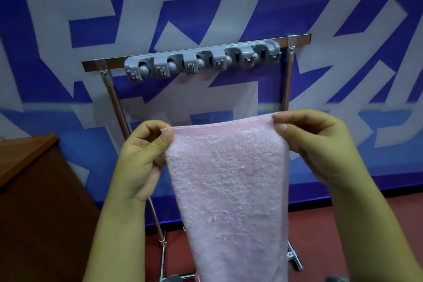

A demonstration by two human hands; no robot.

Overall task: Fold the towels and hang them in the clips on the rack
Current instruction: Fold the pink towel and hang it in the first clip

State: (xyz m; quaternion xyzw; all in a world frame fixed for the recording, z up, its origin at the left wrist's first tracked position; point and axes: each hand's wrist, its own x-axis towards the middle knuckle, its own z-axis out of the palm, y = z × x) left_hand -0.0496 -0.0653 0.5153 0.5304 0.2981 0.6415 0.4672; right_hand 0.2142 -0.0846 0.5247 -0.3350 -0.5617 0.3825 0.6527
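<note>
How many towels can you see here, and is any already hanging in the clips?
1. The pink towel hangs in front of the rack, its top corners pinched by the left hand and right hand. None hangs in the grey clip bar. Others may be out of view.

Your left hand (139, 155) is raised at about 9 o'clock, thumb and forefinger pinched together; your right hand (313, 144) at 3 o'clock is pinched likewise, forearms rising from below.

Your left hand (142, 158) and right hand (318, 144) were bare (no gloves, rings or watch showed), and both forearms were uncovered, with short, plain fingernails.
</note>
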